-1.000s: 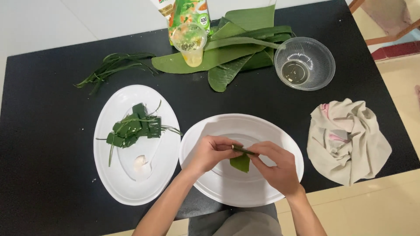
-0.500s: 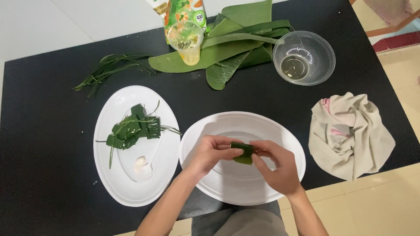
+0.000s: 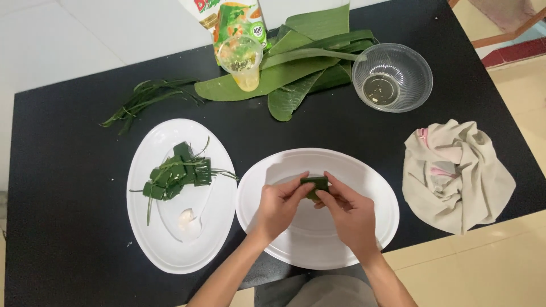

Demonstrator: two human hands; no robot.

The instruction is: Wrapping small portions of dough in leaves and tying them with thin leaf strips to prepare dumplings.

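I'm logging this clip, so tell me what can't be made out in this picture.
Head view only:
- Leaf parcel: mostly covered by left hand and right hand; its contents are hidden.
- Packet: top cut off by the upper edge.
- White lump on the left plate: too small to identify.
- Bowl: its thin liquid can't be identified.

Bright, even, sharp overhead light

Just beyond the grip, the white oval plate [image 3: 369,187] looks smooth and glossy. The table [image 3: 68,187] under it is matt black. Farther off stand a clear plastic bowl [image 3: 392,77] and waxy green leaves [image 3: 296,74]; to the right lies crumpled, soft cloth [image 3: 455,176].
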